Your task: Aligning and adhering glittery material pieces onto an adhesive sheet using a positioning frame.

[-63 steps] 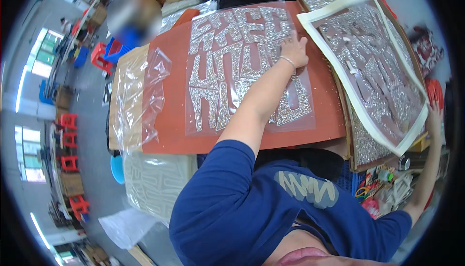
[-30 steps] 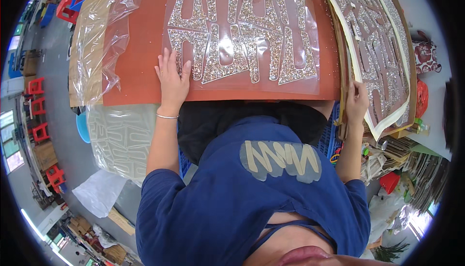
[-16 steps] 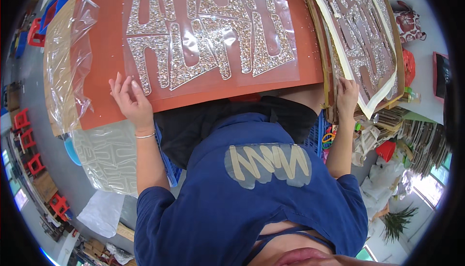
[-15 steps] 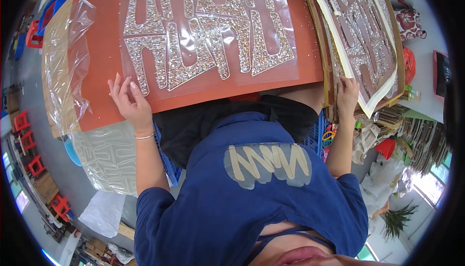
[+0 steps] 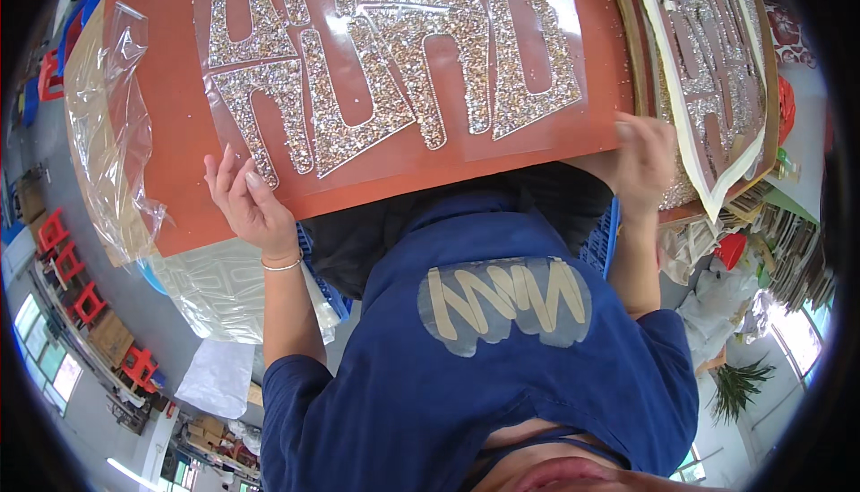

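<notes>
A clear sheet with several glittering, rhinestone-covered shapes point(image 5: 358, 125) lies on a red-brown tabletop point(image 5: 502, 165). At the sheet's near left corner is my left hand point(image 5: 251, 205), palm up, its fingers loosely curled and apart, with nothing visible in them. My right hand point(image 5: 643, 165) is over the table's right edge, beside a wooden frame; motion blurs its fingers, so their hold cannot be made out. A second, similar glitter panel point(image 5: 708, 62) with white edging point(image 5: 685, 125) rests in that frame, to the right of my right hand.
Crumpled clear plastic film point(image 5: 121, 134) covers the table's left end. A pale patterned sheet point(image 5: 215, 290) hangs below that end. Red stools point(image 5: 67, 259) stand on the floor at far left. On the right are a red cup point(image 5: 730, 250) and stacked boards point(image 5: 797, 259).
My right hand has left the frame's edge and come to the table's right edge. The view has shifted slightly; my left hand stays near the sheet's corner.
</notes>
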Demonstrator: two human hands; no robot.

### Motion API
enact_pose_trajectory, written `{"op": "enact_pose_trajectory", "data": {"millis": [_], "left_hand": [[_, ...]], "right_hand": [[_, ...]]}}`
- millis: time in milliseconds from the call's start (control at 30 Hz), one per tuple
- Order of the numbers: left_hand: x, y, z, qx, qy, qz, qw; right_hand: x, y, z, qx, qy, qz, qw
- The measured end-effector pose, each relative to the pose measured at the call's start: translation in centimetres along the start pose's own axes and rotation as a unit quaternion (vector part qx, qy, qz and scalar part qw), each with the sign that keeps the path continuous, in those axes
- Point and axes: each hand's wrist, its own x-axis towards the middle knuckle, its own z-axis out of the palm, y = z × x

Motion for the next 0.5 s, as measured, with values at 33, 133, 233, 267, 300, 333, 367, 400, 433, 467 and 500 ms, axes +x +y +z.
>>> {"op": "enact_pose_trajectory", "data": {"millis": [33,133,233,267,300,333,367,400,433,467,500], "left_hand": [[0.0,0.0,0.0,-0.023,0.014,-0.002,1.000],[-0.1,-0.1,0.0,-0.059,0.035,-0.006,0.998],[-0.2,-0.2,0.0,-0.066,0.042,-0.004,0.997],[-0.2,-0.2,0.0,-0.066,0.045,-0.006,0.997],[-0.3,-0.2,-0.1,-0.064,0.040,-0.001,0.997],[-0.3,-0.3,0.0,-0.067,0.044,-0.006,0.997],[-0.4,-0.3,0.0,-0.070,0.045,-0.018,0.996],[-0.4,-0.3,0.0,-0.070,0.048,-0.015,0.996],[-0.4,-0.3,0.0,-0.067,0.044,-0.011,0.997],[-0.4,-0.4,0.0,-0.066,0.042,-0.010,0.997],[-0.4,-0.4,-0.1,-0.062,0.042,-0.008,0.997]], "right_hand": [[0.5,-1.8,1.7,0.060,-0.057,-0.017,0.996],[1.6,-5.9,8.3,0.146,-0.089,-0.145,0.975],[2.7,-7.5,12.6,0.151,-0.069,-0.179,0.970],[3.0,-7.7,13.5,0.136,-0.053,-0.191,0.971],[3.3,-7.8,14.0,0.131,-0.052,-0.191,0.971],[3.5,-7.9,14.2,0.128,-0.056,-0.191,0.972],[3.6,-7.9,14.3,0.121,-0.056,-0.197,0.971],[3.7,-8.0,14.2,0.115,-0.057,-0.203,0.971],[3.6,-8.2,14.0,0.115,-0.059,-0.203,0.971],[3.4,-8.3,13.7,0.103,-0.059,-0.202,0.972],[3.1,-8.5,13.4,0.089,-0.070,-0.196,0.974]]}}
